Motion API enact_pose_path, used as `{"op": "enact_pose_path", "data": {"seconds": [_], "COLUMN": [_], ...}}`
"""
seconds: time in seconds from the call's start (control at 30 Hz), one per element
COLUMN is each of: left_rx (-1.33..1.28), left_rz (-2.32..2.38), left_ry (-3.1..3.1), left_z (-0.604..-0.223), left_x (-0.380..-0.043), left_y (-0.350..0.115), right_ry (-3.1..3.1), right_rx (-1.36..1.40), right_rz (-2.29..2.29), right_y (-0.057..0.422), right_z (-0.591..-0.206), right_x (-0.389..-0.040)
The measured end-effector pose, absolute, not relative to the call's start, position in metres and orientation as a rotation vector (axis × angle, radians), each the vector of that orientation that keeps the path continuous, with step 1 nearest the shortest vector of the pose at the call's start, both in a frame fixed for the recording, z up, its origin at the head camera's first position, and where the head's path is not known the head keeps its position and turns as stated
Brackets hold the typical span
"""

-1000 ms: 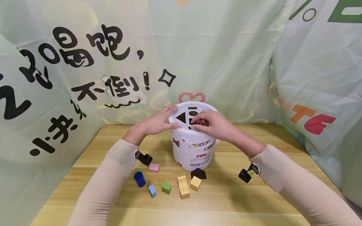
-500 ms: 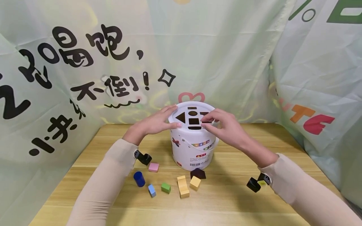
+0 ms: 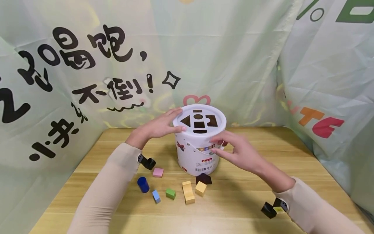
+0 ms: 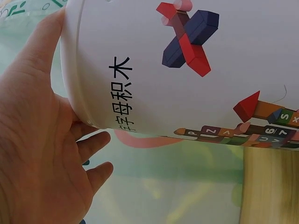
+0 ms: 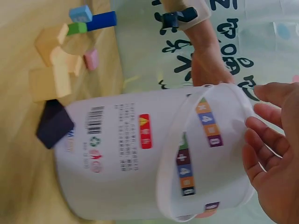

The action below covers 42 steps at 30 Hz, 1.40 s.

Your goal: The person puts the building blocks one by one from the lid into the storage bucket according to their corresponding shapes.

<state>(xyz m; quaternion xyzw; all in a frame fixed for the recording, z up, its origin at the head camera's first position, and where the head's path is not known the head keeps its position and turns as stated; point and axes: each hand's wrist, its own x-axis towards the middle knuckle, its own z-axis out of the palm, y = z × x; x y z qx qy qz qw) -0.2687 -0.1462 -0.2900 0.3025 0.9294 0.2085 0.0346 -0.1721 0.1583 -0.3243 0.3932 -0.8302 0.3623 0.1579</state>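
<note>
A white toy-block bucket (image 3: 191,161) stands upright on the table, its lid (image 3: 222,128) pierced with dark shaped holes, among them a triangle, a circle and a square. Along the left of the rim rests my left hand (image 3: 159,127), its thumb on the near side and its fingers towards the back. My right hand (image 3: 243,149) hangs beside the bucket's right front, fingers loosely bent and nothing held. In the right wrist view its fingertips overlap the area beside the lid's edge. A white carrying handle (image 5: 166,172) droops across the bucket's front.
Several blocks lie in front of the bucket: a pink one (image 3: 158,172), a dark blue cylinder (image 3: 143,184), a light blue one (image 3: 156,196), a green one (image 3: 170,194), a notched yellow one (image 3: 188,193), a yellow cube (image 3: 201,188) and a black one (image 3: 204,178). Printed cloth (image 3: 233,65) hangs behind.
My right hand has moved from over the lid's holes, rightward and down to the bucket's front right, uncovering the holes. The left hand stays on the rim.
</note>
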Motion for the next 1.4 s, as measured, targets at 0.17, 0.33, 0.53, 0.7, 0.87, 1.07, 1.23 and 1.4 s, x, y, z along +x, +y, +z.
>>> {"op": "enact_pose_path", "data": {"seconds": [0.17,0.33,0.53,0.7,0.87,1.07,1.23,1.4], "left_rx": [0.911,0.909,0.900,0.903,0.899,0.891,0.888,0.898], "left_rz": [0.651,0.660,0.652,0.650,0.655,0.650,0.656,0.657], "left_ry": [2.860,2.858,2.853,2.852,2.857,2.856,2.857,2.861], "left_z": [-0.291,-0.292,-0.291,-0.290,-0.289,-0.292,-0.294,-0.295], "left_x": [-0.269,-0.270,-0.270,-0.269,-0.269,-0.269,-0.268,-0.268], "left_y": [-0.147,-0.147,-0.145,-0.145,-0.145,-0.146,-0.146,-0.147], "right_ry": [-2.428,-2.498,-2.577,-2.600,-2.652,-2.775,-2.809,-2.784], "right_rx": [1.181,1.205,1.233,1.268,1.280,1.207,1.192,1.213], "right_rz": [1.104,1.158,1.206,1.218,1.207,1.226,1.163,1.052], "right_y": [0.160,0.160,0.160,0.158,0.155,0.150,0.144,0.138], "right_z": [-0.342,-0.361,-0.380,-0.395,-0.411,-0.428,-0.438,-0.445], "right_x": [-0.170,-0.167,-0.164,-0.165,-0.167,-0.163,-0.161,-0.160]}}
